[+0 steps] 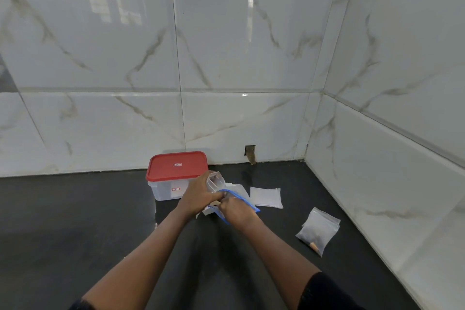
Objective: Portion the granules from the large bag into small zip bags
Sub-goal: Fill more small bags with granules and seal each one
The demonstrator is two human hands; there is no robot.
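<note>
The large bag (240,196), clear with a blue zip edge, lies on the black counter (75,221) in front of me. My left hand (198,195) grips a clear plastic scoop (215,181) just above the bag's mouth. My right hand (236,210) pinches the blue zip edge of the large bag beside the left hand. A stack of empty small zip bags (266,196) lies flat to the right. A filled small zip bag (318,230) holding dark granules lies further right, near the side wall. Granules inside the large bag are hidden by my hands.
A clear plastic box with a red lid (176,173) stands against the tiled back wall, just left of my hands. Tiled walls (377,158) close the counter at the back and right. A small hole (250,153) sits low in the back wall.
</note>
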